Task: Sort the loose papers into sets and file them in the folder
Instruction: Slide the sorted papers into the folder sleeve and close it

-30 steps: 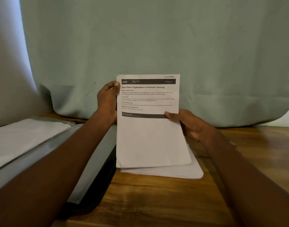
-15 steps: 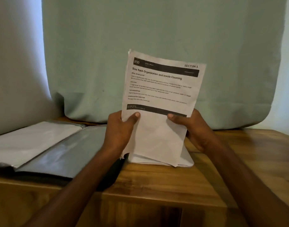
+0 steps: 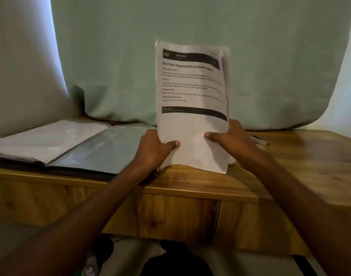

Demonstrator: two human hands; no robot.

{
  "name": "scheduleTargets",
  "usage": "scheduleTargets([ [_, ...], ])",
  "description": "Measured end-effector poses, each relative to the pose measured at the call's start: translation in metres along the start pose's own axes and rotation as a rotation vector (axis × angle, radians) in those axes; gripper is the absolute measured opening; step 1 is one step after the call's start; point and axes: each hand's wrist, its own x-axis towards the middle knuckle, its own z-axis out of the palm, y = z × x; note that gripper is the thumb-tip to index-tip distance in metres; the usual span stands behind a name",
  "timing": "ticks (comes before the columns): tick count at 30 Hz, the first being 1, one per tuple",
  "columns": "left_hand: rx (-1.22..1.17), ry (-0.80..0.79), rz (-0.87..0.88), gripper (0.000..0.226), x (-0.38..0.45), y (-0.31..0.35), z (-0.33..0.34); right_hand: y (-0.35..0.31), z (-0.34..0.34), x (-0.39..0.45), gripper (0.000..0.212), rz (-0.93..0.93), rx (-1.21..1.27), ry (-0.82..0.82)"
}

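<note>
Fingers [image 3: 171,145] now stand papers [image 3: 192,116] upright on table [image 3: 290,166].

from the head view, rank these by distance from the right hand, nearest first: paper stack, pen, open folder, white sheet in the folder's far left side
1. paper stack: gripped by the right hand.
2. pen: on the table just right of that hand.
3. open folder: left, past the left hand.
4. white sheet: far left.

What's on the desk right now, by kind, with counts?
Upright stack of white printed papers, gripped by left hand and right hand: 1
Open grey plastic-sleeved folder: 1
Slim pen-like object by the right hand: 1
Total: 3
</note>
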Motion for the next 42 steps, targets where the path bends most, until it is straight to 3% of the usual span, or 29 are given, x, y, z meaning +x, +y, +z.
scheduleTargets([
  [3, -0.071, -0.046, 0.027, 0.051, 0.006, 0.005, -0.013, -0.003, 0.003, 0.013, 0.053, 0.04, 0.08, 0.019],
  [5, -0.129, -0.109, 0.008, 0.033, 0.018, 0.01, -0.033, -0.006, 0.012, 0.035, 0.057, 0.049, 0.137, 0.01],
  [6, -0.141, -0.127, 0.003, 0.034, 0.026, 0.012, -0.043, -0.005, 0.018, 0.047, 0.061, 0.065, 0.186, 0.009],
  [8, -0.131, -0.109, -0.039, 0.058, 0.049, 0.005, -0.063, 0.0, 0.033, 0.077, 0.07, 0.126, 0.365, -0.004],
  [10, -0.11, -0.033, -0.054, 0.064, 0.08, -0.014, -0.086, 0.006, 0.054, 0.108, 0.054, 0.178, 0.612, -0.052],
  [12, -0.001, 0.046, -0.048, 0.06, 0.111, -0.042, -0.104, 0.01, 0.078, 0.134, 0.034, 0.228, 0.818, -0.047],
  [14, 0.187, 0.076, -0.023, 0.055, 0.139, -0.069, -0.117, 0.015, 0.106, 0.16, 0.026, 0.275, 0.969, -0.031],
  [18, 0.627, -0.006, 0.059, 0.038, 0.185, -0.109, -0.119, 0.018, 0.156, 0.201, 0.023, 0.307, 1.145, -0.01],
  [20, 0.734, -0.077, 0.086, 0.043, 0.205, -0.124, -0.114, 0.022, 0.178, 0.222, 0.023, 0.295, 1.199, 0.013],
  [23, 0.797, -0.203, 0.086, 0.063, 0.228, -0.14, -0.105, 0.031, 0.202, 0.254, 0.025, 0.321, 1.177, 0.006],
  [25, 0.81, -0.245, 0.102, 0.063, 0.24, -0.149, -0.098, 0.035, 0.211, 0.271, 0.026, 0.331, 1.054, 0.01],
  [30, 0.659, -0.098, 0.208, 0.031, 0.252, -0.163, -0.089, 0.056, 0.224, 0.293, 0.034, 0.261, 0.801, 0.042],
  [37, 0.611, -0.101, 0.253, 0.003, 0.251, -0.167, -0.09, 0.084, 0.222, 0.292, 0.034, 0.197, 0.841, 0.0],
  [42, 0.514, -0.022, 0.307, 0.004, 0.253, -0.165, -0.088, 0.085, 0.219, 0.288, 0.038, 0.183, 0.913, -0.022],
])
